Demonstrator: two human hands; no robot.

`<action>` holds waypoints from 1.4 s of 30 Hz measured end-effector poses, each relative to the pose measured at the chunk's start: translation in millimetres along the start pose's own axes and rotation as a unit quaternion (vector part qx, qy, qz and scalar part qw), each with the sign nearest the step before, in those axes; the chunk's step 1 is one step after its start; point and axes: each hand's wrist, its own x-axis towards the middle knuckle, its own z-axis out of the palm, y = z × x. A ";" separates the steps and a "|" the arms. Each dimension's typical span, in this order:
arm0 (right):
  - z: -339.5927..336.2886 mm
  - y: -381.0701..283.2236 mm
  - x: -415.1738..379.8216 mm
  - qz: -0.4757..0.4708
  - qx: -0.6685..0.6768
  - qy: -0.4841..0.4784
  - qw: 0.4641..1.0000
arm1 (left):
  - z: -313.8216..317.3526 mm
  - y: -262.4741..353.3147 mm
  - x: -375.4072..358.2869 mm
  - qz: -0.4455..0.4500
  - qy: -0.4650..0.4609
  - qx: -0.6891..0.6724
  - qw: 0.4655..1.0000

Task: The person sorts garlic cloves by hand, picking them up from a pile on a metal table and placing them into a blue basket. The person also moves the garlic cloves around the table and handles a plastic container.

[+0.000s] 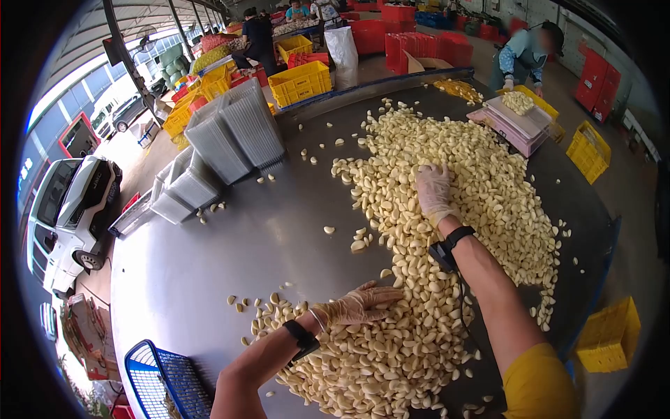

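Peeled garlic cloves (447, 230) lie in a wide, loose heap across the metal table (279, 209). My left hand (359, 305), in a thin see-through glove, rests flat on the left side of the near part of the heap, its fingers stretched to the right. Farther up, my gloved right hand (434, 190) lies palm down on the thick middle of the pile, fingers apart and touching cloves. Neither hand grips anything that I can see. A dark band is on each wrist.
Stacked clear plastic trays (234, 133) stand at the table's far left. A blue basket (171, 380) is at the near left. Beyond a scale (513, 122) bearing garlic, a co-worker (527, 56) leans in. Yellow crates (300, 84) stand behind the table.
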 end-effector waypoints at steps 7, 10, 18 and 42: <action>14.0 -8.6 15.7 -0.035 -0.040 -0.053 0.997 | 19.0 94.3 -36.1 -0.130 0.163 0.057 0.976; 16.9 -3.8 15.2 -0.032 -0.028 -0.049 0.998 | 28.5 136.6 -55.0 -0.110 0.314 -0.066 0.941; 15.2 15.4 10.1 -0.061 0.112 -0.025 0.992 | 68.9 177.1 -51.4 -0.189 0.508 -0.461 0.702; -0.5 -71.1 -46.5 -0.280 -0.108 0.004 0.954 | 81.3 191.7 -124.4 -0.166 0.649 -0.511 0.538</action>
